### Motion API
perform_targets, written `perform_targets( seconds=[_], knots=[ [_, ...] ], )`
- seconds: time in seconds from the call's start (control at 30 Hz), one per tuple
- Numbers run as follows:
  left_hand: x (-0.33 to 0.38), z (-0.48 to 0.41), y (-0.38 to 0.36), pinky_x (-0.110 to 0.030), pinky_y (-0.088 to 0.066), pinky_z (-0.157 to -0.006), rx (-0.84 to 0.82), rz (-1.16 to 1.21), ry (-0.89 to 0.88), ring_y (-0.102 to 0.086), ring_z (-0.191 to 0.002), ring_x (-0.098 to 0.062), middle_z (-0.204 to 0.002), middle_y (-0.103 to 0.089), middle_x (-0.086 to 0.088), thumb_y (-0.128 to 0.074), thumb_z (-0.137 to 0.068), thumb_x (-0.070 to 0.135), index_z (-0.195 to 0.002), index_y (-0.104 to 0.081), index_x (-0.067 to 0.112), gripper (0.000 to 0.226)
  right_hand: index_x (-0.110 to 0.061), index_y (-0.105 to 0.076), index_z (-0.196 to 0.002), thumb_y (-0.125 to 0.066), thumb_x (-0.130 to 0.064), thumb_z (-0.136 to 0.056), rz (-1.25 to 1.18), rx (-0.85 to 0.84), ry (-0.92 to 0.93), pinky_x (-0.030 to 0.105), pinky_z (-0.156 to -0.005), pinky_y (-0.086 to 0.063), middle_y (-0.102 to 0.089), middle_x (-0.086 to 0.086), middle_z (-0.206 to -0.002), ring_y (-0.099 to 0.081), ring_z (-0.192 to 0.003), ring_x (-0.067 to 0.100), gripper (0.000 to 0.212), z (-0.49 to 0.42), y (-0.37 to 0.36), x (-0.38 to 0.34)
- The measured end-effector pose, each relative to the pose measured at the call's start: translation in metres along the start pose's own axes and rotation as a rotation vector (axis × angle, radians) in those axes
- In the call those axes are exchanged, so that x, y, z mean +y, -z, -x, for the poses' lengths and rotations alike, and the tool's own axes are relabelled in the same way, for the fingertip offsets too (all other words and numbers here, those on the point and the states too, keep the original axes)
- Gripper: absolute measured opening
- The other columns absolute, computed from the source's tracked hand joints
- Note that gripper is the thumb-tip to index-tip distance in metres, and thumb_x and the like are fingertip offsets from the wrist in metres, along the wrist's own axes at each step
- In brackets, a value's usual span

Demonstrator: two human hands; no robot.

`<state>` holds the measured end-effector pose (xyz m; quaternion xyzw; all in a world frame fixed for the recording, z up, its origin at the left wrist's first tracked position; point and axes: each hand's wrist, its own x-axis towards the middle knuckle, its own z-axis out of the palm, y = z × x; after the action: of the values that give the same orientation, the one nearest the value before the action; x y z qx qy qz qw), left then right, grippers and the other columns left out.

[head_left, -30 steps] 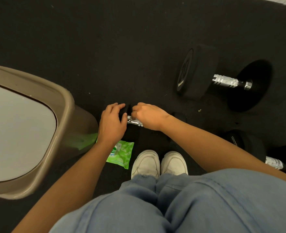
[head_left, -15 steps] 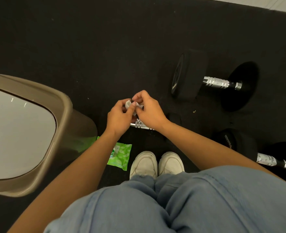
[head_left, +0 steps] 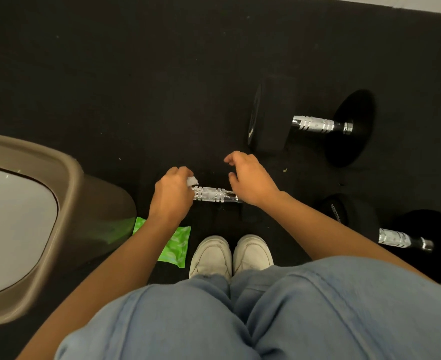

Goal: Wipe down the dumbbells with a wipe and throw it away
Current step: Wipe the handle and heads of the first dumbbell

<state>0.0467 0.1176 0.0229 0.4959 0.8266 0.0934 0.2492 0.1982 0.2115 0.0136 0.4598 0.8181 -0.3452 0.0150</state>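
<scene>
One wide black rubber floor [head_left: 136, 74] is carrying everything. At the left, a tan plastic bin with a white lid [head_left: 68, 183] is standing. Three black-ended dumbbells with chrome handles are lying apart: the far dumbbell [head_left: 315, 124], the right dumbbell [head_left: 395, 237] and the near dumbbell [head_left: 211, 194], just ahead of white shoes [head_left: 231, 253]. A green wipe pack [head_left: 177, 245] is lying beside the bin. The right hand [head_left: 250, 179] is hovering over the near handle's right end, fingers loosely curled, gripping nothing. The left hand [head_left: 171, 197] is pinching a small crumpled white wipe [head_left: 192, 181] at the handle's left end.
</scene>
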Motion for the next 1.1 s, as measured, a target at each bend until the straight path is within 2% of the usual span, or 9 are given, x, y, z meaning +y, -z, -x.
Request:
perform_targets(
  seconds=[0.1,0.17,0.27,0.37,0.63,0.83,1.03,1.1],
  knots=[
    [-0.004,-0.003,-0.005,-0.04,-0.051,-0.089,-0.066,-0.153,-0.017,-0.058,-0.105,-0.031,-0.127,-0.049,-0.011,-0.053,-0.091,0.006,-0.132,-0.052,0.011,0.041,-0.015,-0.039,-0.137,-0.044,-0.023,-0.097,0.179,0.0,-0.036,0.037,-0.106,-0.032,-0.043,0.005,-0.137,-0.036,-0.129,0.022,0.042,0.006,-0.006,0.013],
    [-0.002,-0.004,-0.007,-0.039,-0.05,-0.088,-0.123,-0.27,-0.041,-0.057,-0.108,-0.033,-0.129,-0.048,-0.013,-0.05,-0.092,0.003,-0.136,-0.047,0.011,0.045,-0.014,-0.037,-0.139,-0.041,-0.029,-0.098,0.221,-0.001,-0.088,0.037,-0.108,-0.029,-0.04,0.007,-0.14,-0.034,-0.131,0.023,0.044,0.01,-0.011,0.02],
    [0.003,-0.007,-0.007,-0.039,-0.049,-0.084,-0.172,-0.355,-0.036,-0.057,-0.108,-0.035,-0.125,-0.052,-0.015,-0.051,-0.089,-0.002,-0.135,-0.043,0.009,0.048,-0.012,-0.037,-0.139,-0.036,-0.036,-0.099,0.166,-0.024,-0.192,0.04,-0.105,-0.033,-0.04,0.008,-0.14,-0.035,-0.13,0.024,0.046,0.014,-0.015,0.025],
    [0.008,-0.011,-0.007,-0.038,-0.05,-0.081,-0.221,-0.405,0.005,-0.058,-0.106,-0.035,-0.118,-0.055,-0.014,-0.055,-0.087,-0.003,-0.127,-0.049,0.007,0.041,-0.011,-0.035,-0.139,-0.034,-0.036,-0.1,0.015,-0.062,-0.267,0.039,-0.102,-0.036,-0.039,0.009,-0.14,-0.034,-0.13,0.025,0.047,0.016,-0.019,0.024],
    [0.002,-0.015,-0.014,-0.039,-0.05,-0.085,-0.213,-0.231,0.058,-0.056,-0.106,-0.033,-0.12,-0.054,-0.013,-0.054,-0.089,0.003,-0.127,-0.056,0.013,0.039,-0.011,-0.032,-0.142,-0.033,-0.032,-0.101,-0.092,-0.064,-0.287,0.037,-0.108,-0.03,-0.032,0.012,-0.144,-0.03,-0.133,0.028,0.046,0.018,-0.024,0.022],
    [0.007,-0.018,-0.013,-0.034,-0.05,-0.078,-0.207,-0.333,0.091,-0.059,-0.102,-0.031,-0.114,-0.056,-0.014,-0.058,-0.086,-0.002,-0.118,-0.058,0.007,0.033,-0.013,-0.032,-0.142,-0.033,-0.032,-0.101,-0.108,-0.054,-0.295,0.036,-0.106,-0.033,-0.032,0.011,-0.144,-0.031,-0.132,0.027,0.046,0.017,-0.025,0.023],
    [0.001,-0.016,-0.02,-0.042,-0.052,-0.087,-0.197,-0.166,0.069,-0.057,-0.104,-0.032,-0.117,-0.055,-0.012,-0.058,-0.087,0.0,-0.121,-0.061,0.013,0.037,-0.014,-0.034,-0.141,-0.034,-0.032,-0.101,-0.109,-0.049,-0.291,0.035,-0.103,-0.035,-0.033,0.01,-0.143,-0.032,-0.131,0.027,0.044,0.016,-0.025,0.025],
    [0.002,-0.017,-0.019,-0.04,-0.052,-0.087,-0.208,-0.175,0.083,-0.056,-0.105,-0.031,-0.119,-0.054,-0.012,-0.059,-0.086,0.0,-0.121,-0.06,0.013,0.037,-0.014,-0.034,-0.14,-0.035,-0.032,-0.101,-0.107,-0.046,-0.288,0.035,-0.103,-0.035,-0.034,0.01,-0.143,-0.032,-0.131,0.027,0.044,0.016,-0.025,0.025]
  ],
)
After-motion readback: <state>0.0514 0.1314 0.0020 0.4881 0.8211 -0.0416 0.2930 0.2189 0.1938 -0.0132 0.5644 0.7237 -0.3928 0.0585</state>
